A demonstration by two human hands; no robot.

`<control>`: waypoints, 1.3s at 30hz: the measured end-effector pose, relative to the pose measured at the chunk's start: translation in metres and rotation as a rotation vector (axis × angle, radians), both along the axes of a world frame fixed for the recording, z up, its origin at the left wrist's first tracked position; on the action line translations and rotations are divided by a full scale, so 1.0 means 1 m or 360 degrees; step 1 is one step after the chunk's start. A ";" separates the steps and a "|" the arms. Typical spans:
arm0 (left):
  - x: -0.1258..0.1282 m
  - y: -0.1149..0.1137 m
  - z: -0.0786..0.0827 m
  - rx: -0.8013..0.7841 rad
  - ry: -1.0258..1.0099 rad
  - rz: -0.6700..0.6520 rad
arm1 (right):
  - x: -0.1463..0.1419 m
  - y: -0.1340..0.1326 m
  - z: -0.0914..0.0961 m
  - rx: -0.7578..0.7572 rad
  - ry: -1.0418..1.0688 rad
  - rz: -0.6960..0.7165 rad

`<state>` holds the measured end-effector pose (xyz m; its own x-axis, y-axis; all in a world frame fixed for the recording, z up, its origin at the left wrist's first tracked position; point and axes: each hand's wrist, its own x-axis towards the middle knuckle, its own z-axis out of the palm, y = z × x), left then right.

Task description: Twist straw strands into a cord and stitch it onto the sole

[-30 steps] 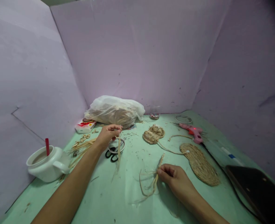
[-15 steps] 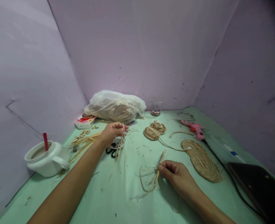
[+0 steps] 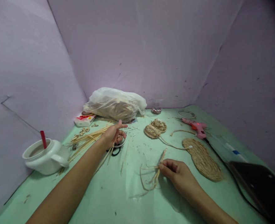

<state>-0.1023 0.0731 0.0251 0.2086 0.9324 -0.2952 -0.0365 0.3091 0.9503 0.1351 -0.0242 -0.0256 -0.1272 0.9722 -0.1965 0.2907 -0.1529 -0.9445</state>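
My left hand is over the middle of the table, index finger stretched out and the other fingers curled. Thin straw strands hang from under its palm. Below that hand, partly hidden, lie black scissor handles and a pale ring-shaped thing. Another thin strand shows just to its right. Nearer to me, my right hand pinches a short straw braid between thumb and fingers. The braid's tip points up, and its loose ends curl out to the left and down.
On the left are a white pot with a red stick and a straw bundle. A plastic bag lies behind. Coiled straw pieces, a sole-shaped woven piece, a pink glue gun and a dark flat object are to the right.
My left hand has turned over and lowered a little; its fingers went from pinching strands upright to curling, and the strands now slant toward me. My right hand stays put with the braid.
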 end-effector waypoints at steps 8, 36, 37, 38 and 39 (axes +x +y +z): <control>0.041 -0.035 0.024 -0.0279 -0.0011 -0.0117 | 0.000 0.000 0.000 -0.0007 0.0019 0.0006; 0.096 -0.072 -0.013 0.0758 0.1957 -0.0634 | 0.005 0.001 -0.002 0.0036 -0.0091 0.0221; 0.097 -0.073 -0.015 0.0775 0.1986 -0.0655 | 0.005 0.001 -0.003 0.0031 -0.0099 0.0220; 0.098 -0.073 -0.017 0.0796 0.2006 -0.0663 | 0.006 0.002 -0.004 0.0031 -0.0106 0.0221; 0.098 -0.073 -0.018 0.0813 0.2011 -0.0654 | 0.006 0.002 -0.004 0.0036 -0.0114 0.0223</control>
